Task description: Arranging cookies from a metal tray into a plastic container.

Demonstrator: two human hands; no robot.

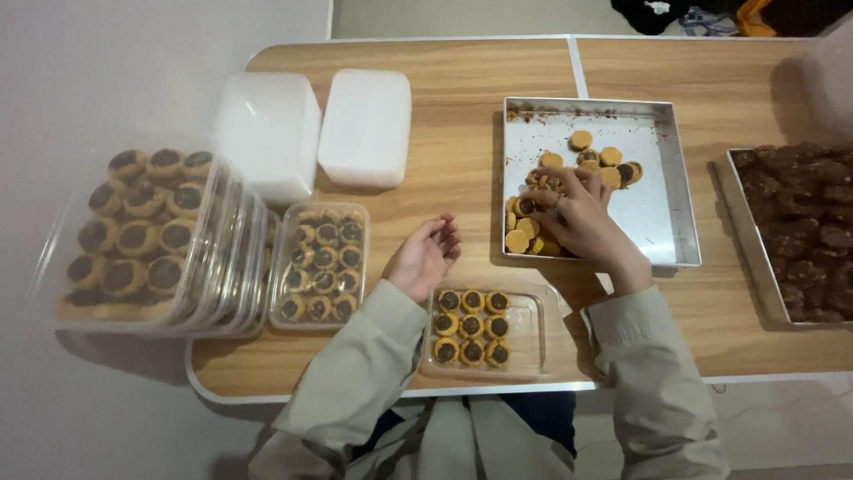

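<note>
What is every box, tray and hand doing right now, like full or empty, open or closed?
Clear box in front: open, about half filled with cookies.
Box beside it: filled with cookies.
Stack of boxes: filled with cookies.
Two white tubs: contents hidden.
Metal tray: mostly bare, some cookies left.
Dark tray: full of brown pieces.
Left hand: open, palm up, empty.
Right hand: on the tray's cookies, fingers curled.

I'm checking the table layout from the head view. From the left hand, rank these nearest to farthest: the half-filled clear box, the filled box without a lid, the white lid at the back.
From the left hand:
1. Half-filled clear box, just below it at the table's front edge.
2. Filled box without a lid, beside it toward the left.
3. White lid, farther back on the table.
</note>
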